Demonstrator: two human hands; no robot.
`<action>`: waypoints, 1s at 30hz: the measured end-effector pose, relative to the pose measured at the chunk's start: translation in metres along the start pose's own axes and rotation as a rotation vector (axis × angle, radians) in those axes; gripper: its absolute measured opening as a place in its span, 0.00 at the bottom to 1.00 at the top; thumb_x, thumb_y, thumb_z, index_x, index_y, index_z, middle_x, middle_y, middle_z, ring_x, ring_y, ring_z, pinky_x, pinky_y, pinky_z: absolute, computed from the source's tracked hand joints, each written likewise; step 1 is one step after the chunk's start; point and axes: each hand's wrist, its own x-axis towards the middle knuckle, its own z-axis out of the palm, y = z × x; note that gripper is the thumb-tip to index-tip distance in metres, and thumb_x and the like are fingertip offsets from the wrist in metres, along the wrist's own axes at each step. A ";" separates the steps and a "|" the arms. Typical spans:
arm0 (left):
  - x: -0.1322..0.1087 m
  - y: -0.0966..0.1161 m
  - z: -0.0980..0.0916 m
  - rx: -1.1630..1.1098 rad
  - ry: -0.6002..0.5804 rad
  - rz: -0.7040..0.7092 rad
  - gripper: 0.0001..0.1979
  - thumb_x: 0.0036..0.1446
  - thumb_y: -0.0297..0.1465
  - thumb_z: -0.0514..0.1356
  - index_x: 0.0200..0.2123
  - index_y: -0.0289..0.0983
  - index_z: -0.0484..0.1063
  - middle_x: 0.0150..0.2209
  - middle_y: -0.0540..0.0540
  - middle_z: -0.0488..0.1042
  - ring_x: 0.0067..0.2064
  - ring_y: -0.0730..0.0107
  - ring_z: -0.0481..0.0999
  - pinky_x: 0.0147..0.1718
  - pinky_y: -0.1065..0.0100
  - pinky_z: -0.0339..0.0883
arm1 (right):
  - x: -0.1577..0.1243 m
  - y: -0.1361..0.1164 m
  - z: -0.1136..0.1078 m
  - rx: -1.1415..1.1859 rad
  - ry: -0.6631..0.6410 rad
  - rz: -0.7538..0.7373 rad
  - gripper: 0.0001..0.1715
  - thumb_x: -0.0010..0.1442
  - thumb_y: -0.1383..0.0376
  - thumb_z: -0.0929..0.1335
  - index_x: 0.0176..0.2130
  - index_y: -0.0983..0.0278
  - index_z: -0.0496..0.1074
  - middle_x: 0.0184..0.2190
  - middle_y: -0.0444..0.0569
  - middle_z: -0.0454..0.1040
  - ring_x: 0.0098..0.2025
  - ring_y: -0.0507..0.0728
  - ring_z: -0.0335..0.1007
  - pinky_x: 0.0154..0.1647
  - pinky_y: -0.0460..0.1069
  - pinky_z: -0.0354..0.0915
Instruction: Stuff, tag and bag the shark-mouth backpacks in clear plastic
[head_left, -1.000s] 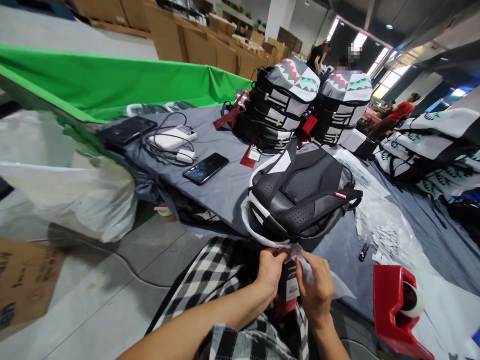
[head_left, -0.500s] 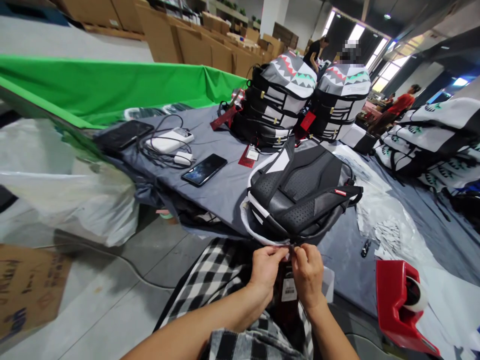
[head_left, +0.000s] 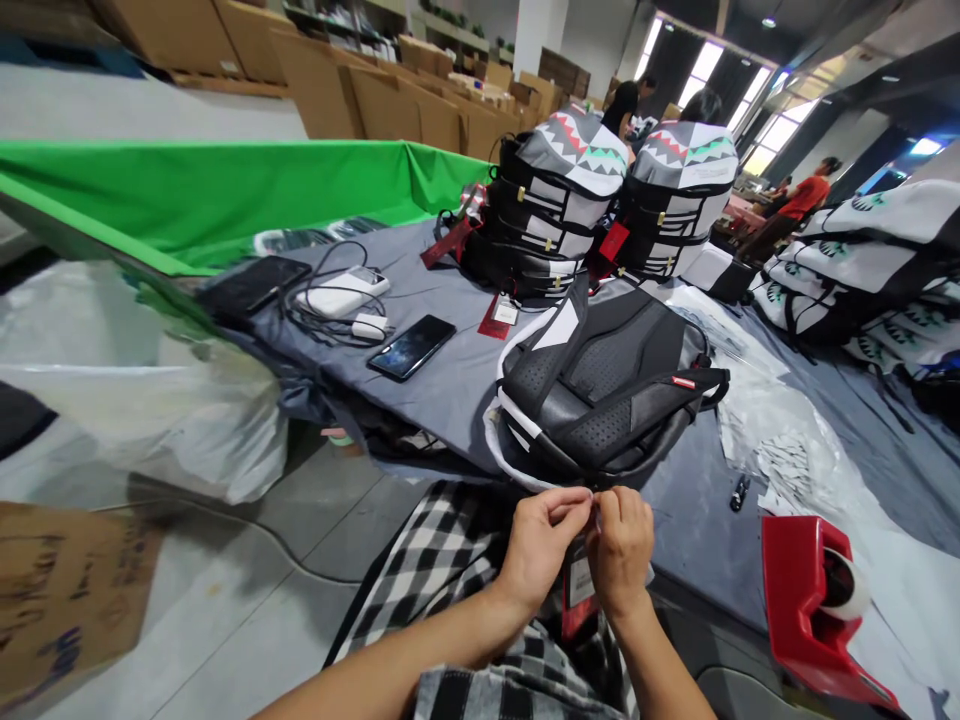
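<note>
Head view, black perforated backpack (head_left: 600, 400) lying flat, both hands (head_left: 581, 545) pinching its red hang tag (head_left: 579, 590).

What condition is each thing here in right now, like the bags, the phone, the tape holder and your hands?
Left hand: fingers pinched at the backpack's near edge.
Right hand: pinched beside the left, fingertips meeting.
Hang tag: dangling below the hands.
Black backpack: lying flat, straps up.
Two patterned backpacks: standing upright, zipped.
Phone: lying flat, screen dark.
Red tape dispenser: loaded with a roll.
Power bank: cable plugged in.
</note>
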 end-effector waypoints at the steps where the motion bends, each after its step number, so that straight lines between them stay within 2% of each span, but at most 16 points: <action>1: -0.001 -0.002 -0.008 0.134 -0.009 0.187 0.09 0.57 0.33 0.63 0.39 0.38 0.82 0.36 0.45 0.83 0.37 0.64 0.81 0.40 0.64 0.72 | 0.000 0.001 0.001 0.012 0.010 0.003 0.12 0.68 0.71 0.61 0.32 0.60 0.63 0.29 0.46 0.67 0.33 0.58 0.60 0.35 0.52 0.54; 3: 0.000 -0.007 -0.024 0.471 -0.007 0.643 0.10 0.63 0.27 0.59 0.44 0.39 0.79 0.40 0.46 0.83 0.42 0.65 0.81 0.47 0.62 0.69 | -0.001 0.002 0.002 0.031 0.031 0.009 0.12 0.69 0.70 0.62 0.32 0.60 0.64 0.29 0.46 0.68 0.33 0.57 0.61 0.35 0.51 0.54; 5: 0.008 -0.011 -0.037 0.819 0.029 0.985 0.12 0.64 0.25 0.58 0.49 0.38 0.76 0.45 0.44 0.82 0.47 0.63 0.79 0.52 0.58 0.64 | -0.002 0.002 0.002 0.043 0.043 0.022 0.12 0.69 0.70 0.62 0.32 0.61 0.64 0.28 0.46 0.68 0.33 0.57 0.62 0.36 0.51 0.54; 6: 0.014 -0.013 -0.041 0.962 0.051 1.070 0.12 0.64 0.26 0.59 0.50 0.37 0.75 0.46 0.42 0.81 0.48 0.60 0.77 0.53 0.57 0.62 | -0.002 0.002 0.003 0.049 0.044 0.030 0.12 0.69 0.70 0.62 0.32 0.60 0.64 0.28 0.46 0.68 0.33 0.57 0.62 0.36 0.52 0.54; 8: 0.026 -0.015 -0.042 1.148 0.089 1.115 0.09 0.64 0.29 0.60 0.45 0.35 0.75 0.40 0.42 0.81 0.46 0.58 0.75 0.51 0.56 0.60 | -0.002 0.002 0.003 0.058 0.041 0.035 0.13 0.69 0.70 0.62 0.31 0.60 0.64 0.28 0.46 0.68 0.33 0.57 0.62 0.36 0.52 0.53; 10: 0.038 -0.016 -0.036 1.182 0.106 1.109 0.08 0.65 0.32 0.59 0.35 0.36 0.75 0.30 0.47 0.77 0.38 0.61 0.73 0.47 0.58 0.60 | 0.000 0.003 0.002 0.063 0.051 0.022 0.13 0.70 0.70 0.61 0.32 0.60 0.64 0.27 0.46 0.68 0.33 0.57 0.62 0.36 0.52 0.53; 12: 0.045 -0.017 -0.029 1.134 0.140 1.102 0.14 0.67 0.35 0.57 0.28 0.38 0.71 0.23 0.49 0.71 0.32 0.64 0.68 0.42 0.61 0.60 | 0.001 0.004 0.001 0.074 0.054 0.008 0.13 0.71 0.68 0.61 0.32 0.60 0.64 0.27 0.46 0.68 0.33 0.57 0.62 0.36 0.52 0.53; 15: 0.051 -0.019 -0.021 1.058 0.202 1.108 0.18 0.68 0.34 0.56 0.23 0.38 0.66 0.20 0.51 0.67 0.28 0.66 0.65 0.38 0.63 0.58 | 0.001 0.005 0.000 0.141 0.040 0.035 0.12 0.71 0.67 0.61 0.33 0.61 0.64 0.27 0.45 0.67 0.32 0.56 0.61 0.35 0.51 0.54; 19: 0.053 -0.018 -0.019 1.074 0.249 1.096 0.20 0.68 0.30 0.55 0.22 0.38 0.64 0.19 0.52 0.65 0.27 0.68 0.64 0.38 0.63 0.59 | -0.002 0.004 0.002 0.323 0.035 0.179 0.13 0.71 0.64 0.62 0.32 0.61 0.65 0.27 0.43 0.68 0.31 0.55 0.62 0.36 0.50 0.55; 21: 0.048 -0.015 -0.023 1.045 0.256 1.074 0.18 0.68 0.29 0.55 0.23 0.38 0.65 0.20 0.52 0.67 0.28 0.67 0.66 0.41 0.63 0.60 | -0.003 0.004 0.003 0.399 0.018 0.270 0.14 0.70 0.62 0.63 0.31 0.61 0.65 0.27 0.42 0.68 0.30 0.54 0.62 0.36 0.50 0.56; 23: 0.037 -0.013 -0.028 0.954 0.246 1.075 0.11 0.67 0.26 0.56 0.30 0.37 0.71 0.26 0.49 0.74 0.34 0.66 0.71 0.44 0.61 0.62 | -0.003 0.004 0.004 0.449 -0.010 0.348 0.16 0.70 0.60 0.63 0.30 0.61 0.65 0.26 0.42 0.69 0.30 0.55 0.63 0.36 0.50 0.56; 24: 0.029 -0.013 -0.031 0.890 0.210 1.092 0.07 0.67 0.25 0.56 0.36 0.37 0.73 0.30 0.48 0.77 0.37 0.65 0.73 0.46 0.61 0.64 | -0.004 0.004 0.005 0.467 -0.022 0.375 0.16 0.69 0.59 0.63 0.29 0.61 0.65 0.26 0.42 0.69 0.30 0.55 0.63 0.36 0.50 0.57; 26: 0.015 -0.019 -0.033 0.749 0.063 1.082 0.08 0.66 0.25 0.56 0.44 0.37 0.74 0.36 0.45 0.80 0.41 0.65 0.76 0.47 0.61 0.67 | -0.004 0.005 0.005 0.496 -0.033 0.411 0.17 0.68 0.58 0.63 0.28 0.61 0.65 0.25 0.41 0.68 0.29 0.55 0.63 0.36 0.50 0.57; 27: 0.010 -0.023 -0.031 0.680 -0.022 1.010 0.10 0.66 0.26 0.56 0.46 0.38 0.75 0.38 0.44 0.81 0.42 0.64 0.77 0.46 0.61 0.69 | -0.003 0.005 0.006 0.507 -0.035 0.423 0.17 0.68 0.58 0.63 0.28 0.61 0.65 0.24 0.41 0.68 0.29 0.55 0.63 0.36 0.50 0.57; 28: 0.005 -0.028 -0.028 0.611 -0.083 0.876 0.10 0.66 0.27 0.56 0.46 0.38 0.76 0.39 0.43 0.81 0.42 0.64 0.78 0.45 0.61 0.71 | -0.003 0.004 0.006 0.513 -0.035 0.434 0.17 0.67 0.57 0.63 0.27 0.61 0.65 0.24 0.41 0.68 0.29 0.55 0.63 0.36 0.50 0.56; 30: 0.003 -0.037 -0.017 0.433 -0.138 0.483 0.11 0.66 0.33 0.57 0.46 0.38 0.78 0.42 0.42 0.82 0.43 0.61 0.80 0.46 0.61 0.72 | -0.003 0.004 0.006 0.520 -0.030 0.459 0.18 0.67 0.56 0.63 0.27 0.60 0.65 0.24 0.41 0.68 0.29 0.55 0.63 0.36 0.50 0.56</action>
